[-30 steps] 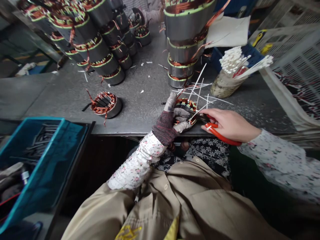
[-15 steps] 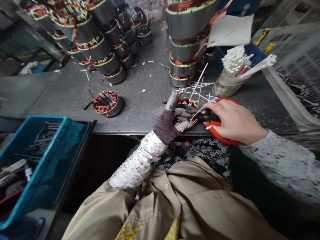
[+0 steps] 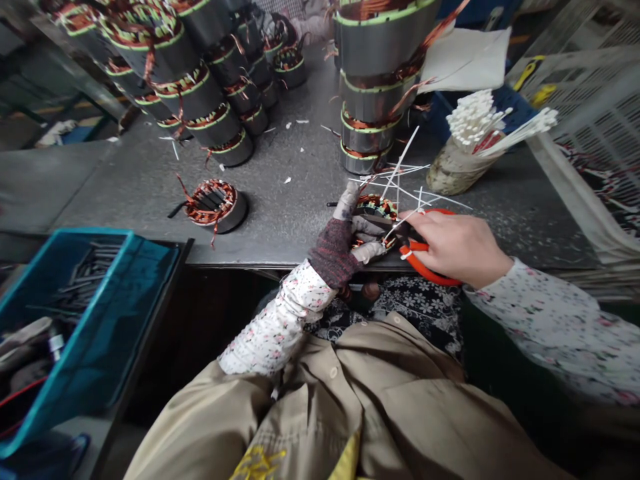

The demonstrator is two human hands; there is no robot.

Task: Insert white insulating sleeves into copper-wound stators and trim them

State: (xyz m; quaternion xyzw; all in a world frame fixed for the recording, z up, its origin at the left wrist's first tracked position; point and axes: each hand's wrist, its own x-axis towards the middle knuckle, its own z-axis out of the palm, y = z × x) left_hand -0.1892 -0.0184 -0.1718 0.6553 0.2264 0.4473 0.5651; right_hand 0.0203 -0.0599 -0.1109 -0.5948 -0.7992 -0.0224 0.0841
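My left hand (image 3: 336,245), in a dark knitted glove with whitish finger coverings, grips a copper-wound motor stator (image 3: 376,205) near the table's front edge. Its fingers wrap over the ring and hide much of it. White cable ties (image 3: 403,157) stick up from the stator, and others lie just behind it. My bare right hand (image 3: 463,248) is closed on the handles of red-handled scissors (image 3: 434,272). Their dark blades reach over the stator beside a slanting tie tail, close to my left fingertips. Whether the blades touch that tail I cannot tell.
Another stator (image 3: 215,207) sits to the left. Stacked stators (image 3: 370,103) rise behind my hands, with more stacks (image 3: 200,100) at back left. A pot (image 3: 457,167) of white ties stands right, by a white crate (image 3: 585,173). A teal bin (image 3: 145,267) is at left.
My right hand has moved left with the scissors, bringing them closer over the stator. A white tie on the table above my right hand now shows more fully. My left hand stays about where it was.
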